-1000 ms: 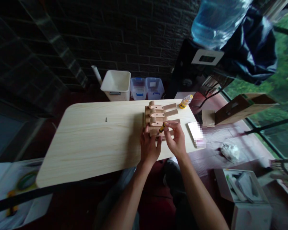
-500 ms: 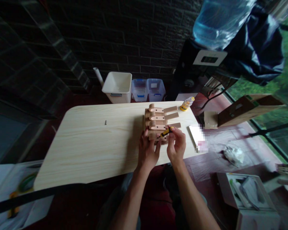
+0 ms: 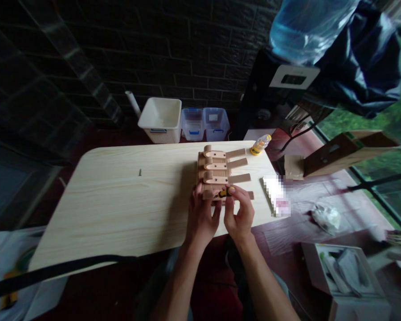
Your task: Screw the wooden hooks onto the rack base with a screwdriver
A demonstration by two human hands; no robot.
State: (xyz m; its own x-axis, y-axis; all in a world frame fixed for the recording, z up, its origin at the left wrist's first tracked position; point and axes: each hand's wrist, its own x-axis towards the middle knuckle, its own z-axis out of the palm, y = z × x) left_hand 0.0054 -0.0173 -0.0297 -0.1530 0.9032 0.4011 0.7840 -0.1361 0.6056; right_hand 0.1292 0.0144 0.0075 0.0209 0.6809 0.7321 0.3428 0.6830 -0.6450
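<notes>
Near the right edge of the table (image 3: pixel 120 205), your left hand (image 3: pixel 199 218) grips the wooden rack (image 3: pixel 220 166), probably for steadiness, while your right hand (image 3: pixel 239 216) pinches the screwdriver (image 3: pixel 224 192).

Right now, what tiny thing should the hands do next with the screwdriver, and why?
I'd probably give the screwdriver a small twist: the right hand holds its handle, the tip points at the wooden thing's nearest row, and the left hand is braced there.

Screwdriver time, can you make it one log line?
right hand: holds screwdriver | left hand: on wooden piece | small part: on table
</notes>
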